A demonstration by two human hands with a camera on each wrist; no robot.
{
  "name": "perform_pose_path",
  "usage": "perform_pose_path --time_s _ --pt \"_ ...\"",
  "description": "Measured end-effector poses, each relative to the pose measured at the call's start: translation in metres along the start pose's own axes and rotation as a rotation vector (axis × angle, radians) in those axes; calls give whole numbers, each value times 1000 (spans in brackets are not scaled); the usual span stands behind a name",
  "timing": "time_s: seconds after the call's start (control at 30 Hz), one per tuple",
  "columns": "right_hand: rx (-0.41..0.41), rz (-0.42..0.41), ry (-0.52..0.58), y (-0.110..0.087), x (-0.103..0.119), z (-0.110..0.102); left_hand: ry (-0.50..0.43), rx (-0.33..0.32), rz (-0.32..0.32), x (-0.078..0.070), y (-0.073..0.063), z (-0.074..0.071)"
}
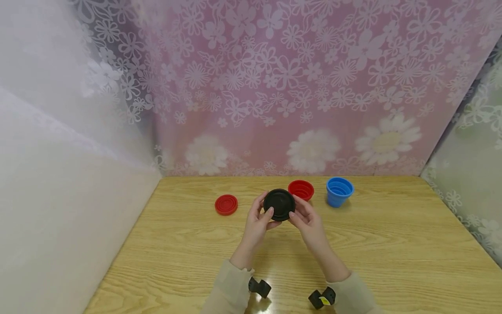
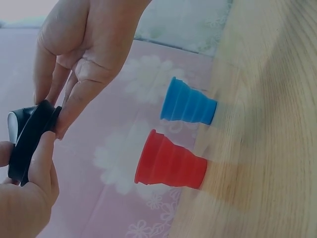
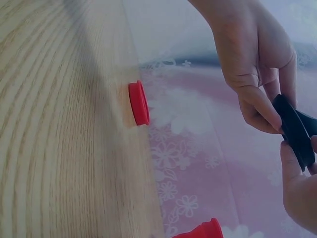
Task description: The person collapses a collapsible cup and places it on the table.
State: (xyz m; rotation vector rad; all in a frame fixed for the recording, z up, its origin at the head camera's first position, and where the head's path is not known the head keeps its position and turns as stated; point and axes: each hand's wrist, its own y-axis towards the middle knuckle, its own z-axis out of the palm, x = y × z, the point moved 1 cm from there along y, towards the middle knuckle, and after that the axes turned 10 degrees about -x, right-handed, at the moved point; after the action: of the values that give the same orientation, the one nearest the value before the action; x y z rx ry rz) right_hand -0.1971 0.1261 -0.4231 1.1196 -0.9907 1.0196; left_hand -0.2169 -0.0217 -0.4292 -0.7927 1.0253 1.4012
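Both hands hold a black collapsible cup (image 1: 279,205) above the table, its round opening facing up toward the head view. My left hand (image 1: 256,222) grips its left side, thumb over the near rim. On the opposite side my right hand (image 1: 309,222) pinches the rim between thumb and fingers. From the left wrist view, the black cup (image 2: 30,141) appears edge-on as a thick flat ring, with a short part sticking out on its far side. Behind the hands, an expanded red cup (image 1: 301,190) stands on the table, partly covered in the head view.
An expanded blue cup (image 1: 339,192) stands at the back right. To the left of the hands lies a flattened red cup (image 1: 226,205). The wood-grain table (image 1: 176,261) ends at a pink flowered curtain (image 1: 251,109), with a pale wall at left.
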Motion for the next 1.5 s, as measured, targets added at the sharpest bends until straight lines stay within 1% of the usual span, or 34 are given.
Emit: perform_pose_path --time_s 0.13,0.2,0.3,0.37,0.47,0.57,0.67,0.8,0.93,1.03,1.13,1.23,1.33,1.5 --pt "-18 8 11 1 1 -2 11 -18 17 -2 1 0" --pt "-36 5 18 2 0 -3 25 -34 29 -2 1 0" --pt "-54 -10 36 3 0 -4 33 -58 30 0 2 -1" --pt "-57 -22 47 3 0 -5 33 -65 22 1 2 -2" --pt "-44 -39 47 3 1 -6 40 -64 -15 1 3 -2" --pt "-34 -47 35 3 2 -6 49 -37 -54 0 2 -3" --pt "-27 -52 19 3 3 -5 49 0 -73 -3 1 -3" --pt "-26 -50 10 4 3 -5 59 54 -71 -10 -3 0" --pt "-15 -32 13 4 1 -4 102 125 -78 -16 -7 3" --pt "8 -14 0 4 -1 -4 141 178 -78 -16 -7 2" --pt "32 -1 -18 5 -4 -5 164 214 -63 -16 -8 2" --pt "60 -4 -23 5 -5 -6 170 228 -45 -16 -8 2" --pt "80 -19 -18 5 -6 -8 167 226 -37 -15 -8 2" --pt "75 -36 -64 5 -7 -8 181 204 -20 -15 -8 3"
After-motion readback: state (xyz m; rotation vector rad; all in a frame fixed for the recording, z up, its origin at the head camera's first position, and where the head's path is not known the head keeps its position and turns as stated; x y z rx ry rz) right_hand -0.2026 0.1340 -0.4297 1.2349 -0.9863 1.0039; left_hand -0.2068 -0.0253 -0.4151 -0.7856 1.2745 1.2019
